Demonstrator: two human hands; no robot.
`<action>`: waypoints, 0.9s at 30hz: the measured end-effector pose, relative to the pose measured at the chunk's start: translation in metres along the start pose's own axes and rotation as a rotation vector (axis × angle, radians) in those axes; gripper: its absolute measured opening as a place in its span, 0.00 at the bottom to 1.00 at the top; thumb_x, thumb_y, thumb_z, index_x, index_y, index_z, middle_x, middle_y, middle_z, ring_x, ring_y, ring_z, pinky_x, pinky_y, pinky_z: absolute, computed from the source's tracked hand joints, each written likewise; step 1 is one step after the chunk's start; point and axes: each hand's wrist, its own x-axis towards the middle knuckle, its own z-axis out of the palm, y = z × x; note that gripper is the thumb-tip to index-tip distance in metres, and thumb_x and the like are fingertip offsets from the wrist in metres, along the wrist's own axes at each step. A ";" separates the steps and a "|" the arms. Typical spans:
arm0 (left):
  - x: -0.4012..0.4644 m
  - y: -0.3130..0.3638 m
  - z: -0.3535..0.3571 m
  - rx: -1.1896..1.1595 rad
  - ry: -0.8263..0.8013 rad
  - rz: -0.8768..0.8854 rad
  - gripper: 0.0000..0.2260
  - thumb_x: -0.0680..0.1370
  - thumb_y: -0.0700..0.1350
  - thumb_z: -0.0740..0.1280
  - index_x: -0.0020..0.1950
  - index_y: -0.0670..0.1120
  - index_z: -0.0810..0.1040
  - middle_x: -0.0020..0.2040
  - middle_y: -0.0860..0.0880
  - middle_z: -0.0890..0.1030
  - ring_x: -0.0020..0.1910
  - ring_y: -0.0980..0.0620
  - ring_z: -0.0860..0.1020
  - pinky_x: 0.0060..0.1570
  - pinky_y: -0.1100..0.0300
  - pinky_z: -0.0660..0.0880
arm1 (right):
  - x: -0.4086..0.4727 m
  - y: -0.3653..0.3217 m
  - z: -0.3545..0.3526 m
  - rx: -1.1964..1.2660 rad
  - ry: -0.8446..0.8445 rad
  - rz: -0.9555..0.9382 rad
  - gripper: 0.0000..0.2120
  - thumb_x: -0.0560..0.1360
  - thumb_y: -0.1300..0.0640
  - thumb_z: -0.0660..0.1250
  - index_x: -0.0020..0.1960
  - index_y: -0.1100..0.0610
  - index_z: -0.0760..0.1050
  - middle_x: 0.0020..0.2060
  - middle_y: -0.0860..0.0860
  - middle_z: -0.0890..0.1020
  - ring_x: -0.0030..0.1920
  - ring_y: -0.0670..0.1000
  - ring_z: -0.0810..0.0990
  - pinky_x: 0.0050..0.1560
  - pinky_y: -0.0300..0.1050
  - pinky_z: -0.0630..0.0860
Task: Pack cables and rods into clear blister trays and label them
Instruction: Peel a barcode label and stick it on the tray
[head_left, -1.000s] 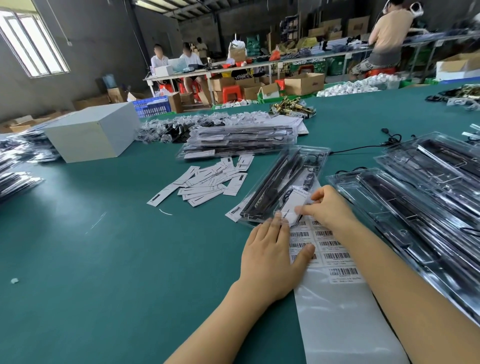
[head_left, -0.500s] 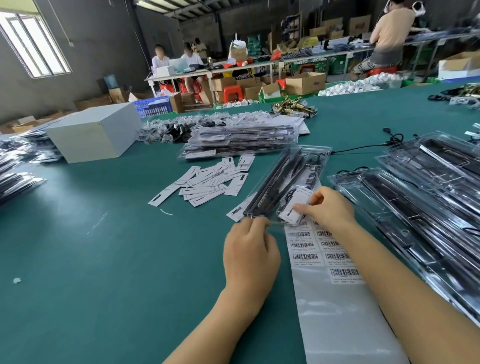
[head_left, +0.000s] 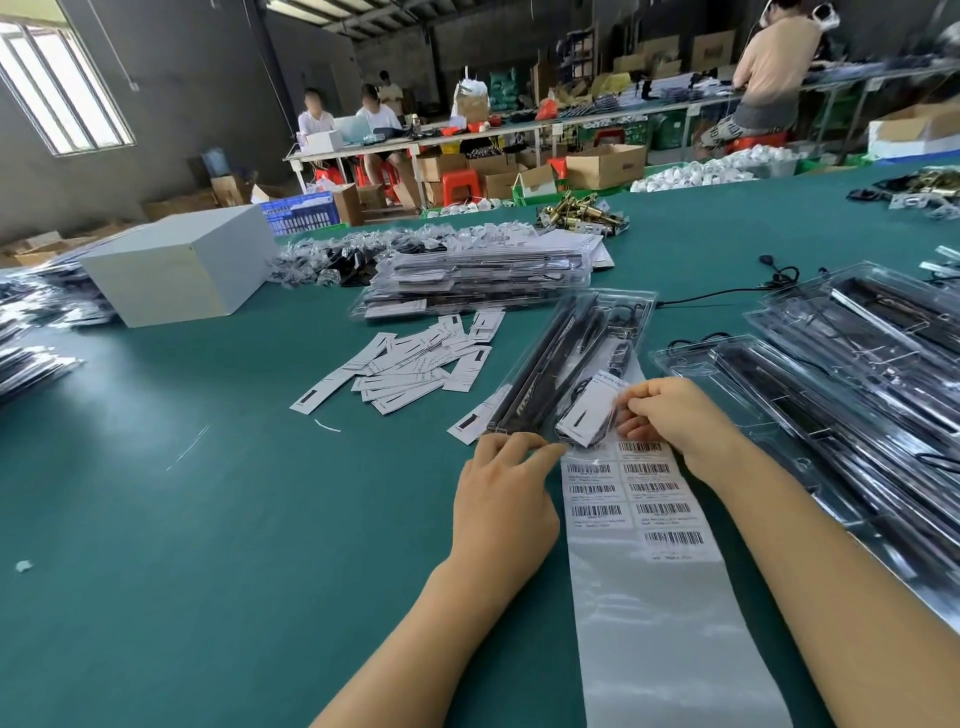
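Note:
A clear blister tray (head_left: 566, 358) with black rods and a coiled cable lies slanted on the green table, a white card (head_left: 592, 408) at its near end. My left hand (head_left: 506, 493) pinches the tray's near corner. My right hand (head_left: 675, 421) rests its fingertips on the tray beside the white card; whether a sticker is under them is hidden. A glossy strip of barcode labels (head_left: 636, 493) runs between my hands toward me.
Loose white cards (head_left: 415, 364) lie left of the tray, a stack of packed trays (head_left: 478, 283) behind them. More trays (head_left: 852, 374) fill the right side. A grey box (head_left: 176, 265) stands back left. A black cable (head_left: 727, 293) trails behind. People work at far tables.
My left hand lifted off the label strip and moved up to pinch the tray's near corner. My right hand stayed at the white card, shifting only slightly.

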 end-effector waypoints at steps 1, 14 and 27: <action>0.000 0.000 0.000 0.005 -0.015 -0.002 0.23 0.72 0.38 0.57 0.63 0.49 0.79 0.60 0.52 0.79 0.59 0.44 0.71 0.55 0.52 0.71 | -0.002 -0.001 0.000 0.022 0.029 0.002 0.08 0.78 0.69 0.59 0.44 0.66 0.76 0.33 0.58 0.82 0.30 0.51 0.80 0.28 0.37 0.78; -0.002 0.004 -0.001 0.068 -0.129 -0.124 0.24 0.73 0.52 0.53 0.68 0.57 0.73 0.67 0.44 0.64 0.61 0.44 0.65 0.56 0.57 0.66 | -0.018 -0.007 0.019 -0.285 -0.023 -0.011 0.13 0.70 0.51 0.74 0.40 0.61 0.78 0.25 0.51 0.82 0.23 0.47 0.79 0.23 0.37 0.69; 0.003 -0.001 0.002 -0.209 -0.133 -0.210 0.21 0.79 0.39 0.56 0.68 0.56 0.73 0.51 0.50 0.74 0.54 0.49 0.67 0.52 0.63 0.64 | -0.024 -0.020 0.007 0.331 -0.255 0.251 0.09 0.70 0.65 0.73 0.45 0.67 0.75 0.26 0.55 0.77 0.20 0.45 0.69 0.16 0.33 0.61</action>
